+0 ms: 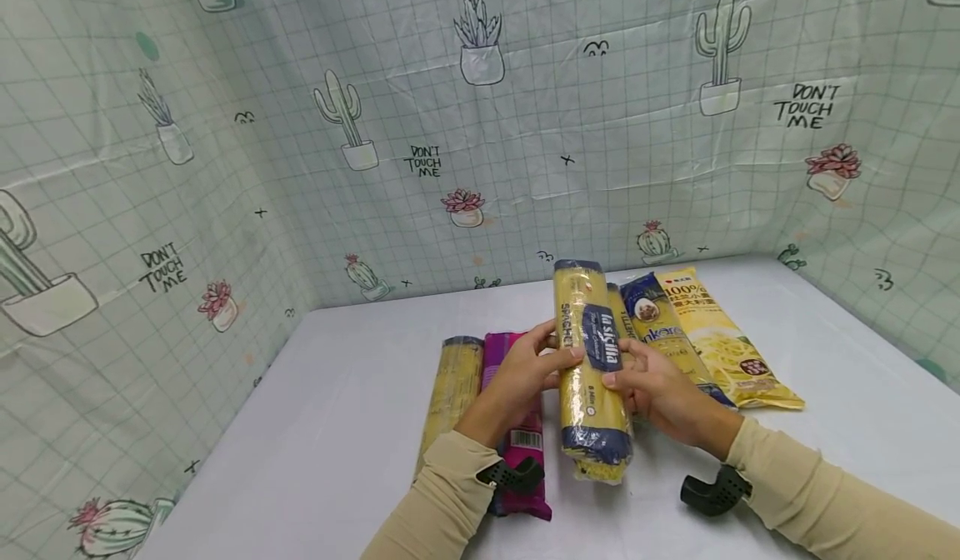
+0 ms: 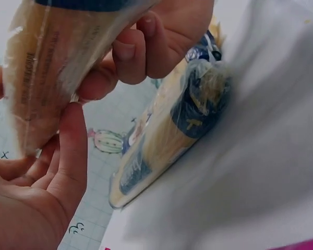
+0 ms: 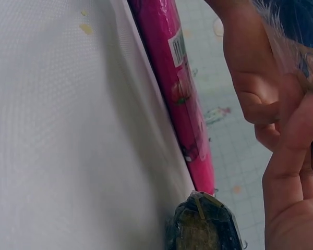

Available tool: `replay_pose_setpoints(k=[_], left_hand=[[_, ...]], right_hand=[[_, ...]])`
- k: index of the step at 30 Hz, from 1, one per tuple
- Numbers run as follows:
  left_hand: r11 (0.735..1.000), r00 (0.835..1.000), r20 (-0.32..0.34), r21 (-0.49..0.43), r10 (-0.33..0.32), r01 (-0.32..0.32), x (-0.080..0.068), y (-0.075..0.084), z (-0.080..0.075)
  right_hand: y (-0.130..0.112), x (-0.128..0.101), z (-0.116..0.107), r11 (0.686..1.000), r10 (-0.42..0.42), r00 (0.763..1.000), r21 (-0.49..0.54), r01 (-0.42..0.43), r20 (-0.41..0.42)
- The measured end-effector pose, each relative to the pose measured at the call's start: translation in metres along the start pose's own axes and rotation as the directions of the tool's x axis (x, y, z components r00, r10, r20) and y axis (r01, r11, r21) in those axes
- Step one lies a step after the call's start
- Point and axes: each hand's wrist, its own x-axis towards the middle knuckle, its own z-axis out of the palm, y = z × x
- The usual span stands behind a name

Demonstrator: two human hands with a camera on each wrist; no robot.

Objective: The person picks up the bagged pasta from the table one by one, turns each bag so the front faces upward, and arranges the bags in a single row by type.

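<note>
Between your two hands, just above the white surface (image 1: 337, 427), you hold a long spaghetti packet (image 1: 590, 368). Your left hand (image 1: 525, 372) wraps its fingers round the packet's left edge near the middle, and your right hand (image 1: 660, 389) pinches the opposite edge with thumb on the label.

Expect it to feel moderately heavy and stiff along its length, since the dry strands act as one rod, yet brittle: a bend or a knock could snap them. Its clear film looks smooth and probably slippery, so grip round the middle, where the weight balances, not by the crimped ends.

It is a clear wrapper showing pale yellow pasta, with dark blue bands at both ends and a dark blue label across the middle.

Left of it lie a magenta packet (image 1: 517, 427) and another yellow pasta packet (image 1: 452, 389); to the right lie a blue-topped packet (image 1: 663, 335) and a yellow noodle packet (image 1: 723, 343). From the left wrist view the wrapper's print is too blurred to read.
</note>
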Motion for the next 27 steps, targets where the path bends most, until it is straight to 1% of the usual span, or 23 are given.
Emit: replay_pose_setpoints(k=[3, 5, 7, 9, 11, 13, 17, 19, 21, 24, 27], left_hand=[[1.000, 1.000, 0.008, 0.013, 0.000, 0.000, 0.000, 0.000, -0.002], [1.000, 1.000, 0.031, 0.019, -0.005, 0.005, -0.001, 0.000, -0.003], [1.000, 0.997, 0.072, 0.024, -0.017, 0.016, -0.001, 0.000, -0.005], [0.998, 0.992, 0.119, 0.047, -0.050, 0.045, -0.002, 0.001, -0.007], [0.995, 0.981, 0.174, 0.056, -0.088, 0.080, -0.002, 0.002, -0.009], [0.991, 0.966, 0.224, 0.071, -0.125, 0.112, -0.003, 0.003, -0.010], [0.985, 0.939, 0.300, 0.076, -0.169, 0.153, -0.003, 0.003, -0.010], [0.983, 0.930, 0.318, 0.073, -0.185, 0.170, -0.004, 0.003, -0.009], [0.981, 0.926, 0.325, 0.070, -0.195, 0.182, -0.004, 0.003, -0.007], [0.981, 0.929, 0.315, 0.058, -0.195, 0.186, -0.006, 0.004, -0.003], [0.983, 0.938, 0.293, 0.046, -0.185, 0.179, -0.006, 0.003, 0.000]], right_hand=[[-0.001, 0.002, -0.002, 1.000, -0.013, 0.999, -0.022, 0.013, -0.029], [-0.002, 0.003, -0.003, 0.999, -0.018, 0.999, -0.039, 0.016, -0.048], [-0.003, 0.004, -0.005, 0.998, -0.025, 0.997, -0.054, 0.021, -0.066], [-0.003, 0.005, -0.007, 0.997, -0.030, 0.995, -0.070, 0.023, -0.093], [-0.003, 0.005, -0.009, 0.996, -0.045, 0.993, -0.085, 0.036, -0.109], [-0.003, 0.005, -0.010, 0.994, -0.064, 0.992, -0.092, 0.054, -0.110], [-0.004, 0.005, -0.012, 0.992, -0.086, 0.991, -0.100, 0.075, -0.106], [-0.005, 0.005, -0.013, 0.992, -0.080, 0.990, -0.107, 0.067, -0.114], [-0.006, 0.005, -0.014, 0.991, -0.073, 0.989, -0.125, 0.058, -0.126], [-0.006, 0.007, -0.016, 0.988, -0.059, 0.986, -0.148, 0.036, -0.154], [-0.006, 0.008, -0.018, 0.985, -0.047, 0.985, -0.170, 0.018, -0.169]])
